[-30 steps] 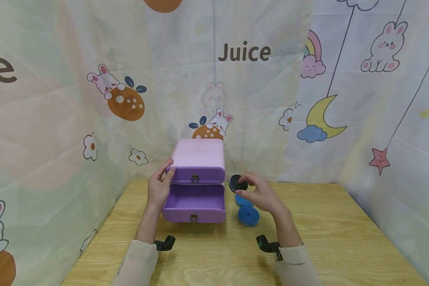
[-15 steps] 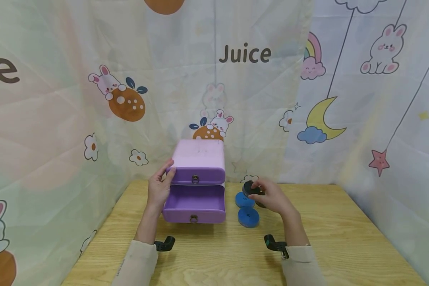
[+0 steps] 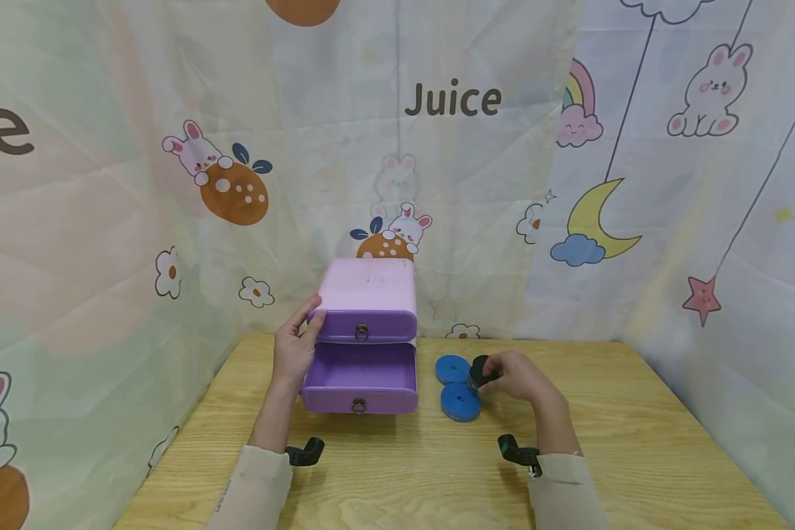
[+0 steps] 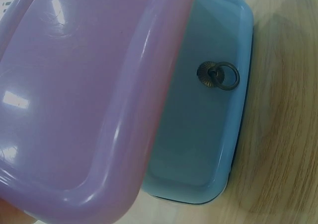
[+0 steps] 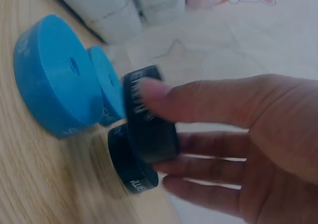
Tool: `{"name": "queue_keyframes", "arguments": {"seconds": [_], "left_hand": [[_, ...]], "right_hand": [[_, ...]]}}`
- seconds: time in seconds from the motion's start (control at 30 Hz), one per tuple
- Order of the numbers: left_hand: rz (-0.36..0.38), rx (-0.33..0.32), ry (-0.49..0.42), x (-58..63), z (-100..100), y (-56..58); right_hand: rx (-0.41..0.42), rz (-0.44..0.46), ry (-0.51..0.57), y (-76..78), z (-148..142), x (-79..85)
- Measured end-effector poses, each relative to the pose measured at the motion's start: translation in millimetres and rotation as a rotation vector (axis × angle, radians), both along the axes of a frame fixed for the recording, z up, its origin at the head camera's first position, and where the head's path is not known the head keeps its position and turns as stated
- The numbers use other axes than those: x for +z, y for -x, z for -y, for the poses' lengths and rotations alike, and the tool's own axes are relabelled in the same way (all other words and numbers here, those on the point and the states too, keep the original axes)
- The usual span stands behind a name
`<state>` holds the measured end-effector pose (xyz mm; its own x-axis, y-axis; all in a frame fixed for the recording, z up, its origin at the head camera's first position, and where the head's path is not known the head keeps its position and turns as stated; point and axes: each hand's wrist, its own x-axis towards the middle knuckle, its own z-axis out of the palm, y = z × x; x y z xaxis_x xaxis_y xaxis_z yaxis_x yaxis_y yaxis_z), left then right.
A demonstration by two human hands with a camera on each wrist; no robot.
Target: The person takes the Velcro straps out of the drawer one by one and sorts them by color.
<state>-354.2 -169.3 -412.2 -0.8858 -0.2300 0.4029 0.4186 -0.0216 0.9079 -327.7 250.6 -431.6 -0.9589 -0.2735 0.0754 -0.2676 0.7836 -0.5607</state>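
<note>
My right hand (image 3: 520, 375) pinches a black roll of tape (image 5: 149, 117) with pale lettering on its edge, thumb on the near side and fingers behind. A second black roll (image 5: 124, 154) lies on the table right under the held one, partly covered by it. To their left are two blue rolls with small centre holes, one farther back (image 3: 453, 369) and one nearer (image 3: 460, 403). My left hand (image 3: 296, 346) grips the left front edge of a small purple drawer cabinet (image 3: 367, 283). Its lower drawer (image 3: 360, 399) is pulled out with a bare inside; the upper drawer (image 3: 371, 324) is pushed in.
Both drawers carry a brass ring pull, the lower one's pull (image 4: 218, 75) close in the left wrist view. A wooden table (image 3: 397, 478) bears everything. Printed cloth (image 3: 477, 184) hangs behind and at both sides.
My right hand has lifted the black roll from behind the blue rolls and carried it right and nearer, over the other black roll. My left hand stays on the cabinet.
</note>
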Motion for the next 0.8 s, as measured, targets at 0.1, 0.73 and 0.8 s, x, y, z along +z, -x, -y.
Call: {"name": "queue_keyframes", "arguments": {"seconds": [0.1, 0.73, 0.8], "left_hand": [[-0.001, 0.003, 0.001, -0.1, -0.4, -0.3], [0.014, -0.002, 0.019, -2.1, 0.3, 2.8], [0.01, -0.003, 0.013, -1.8, 0.5, 2.4]], "right_hand": [[0.02, 0.023, -0.013, -0.2, -4.4, -2.5], [-0.027, 0.072, -0.058, 2.1, -14.2, -16.4], [-0.034, 0.087, -0.049, 1.4, -15.0, -15.4]]}}
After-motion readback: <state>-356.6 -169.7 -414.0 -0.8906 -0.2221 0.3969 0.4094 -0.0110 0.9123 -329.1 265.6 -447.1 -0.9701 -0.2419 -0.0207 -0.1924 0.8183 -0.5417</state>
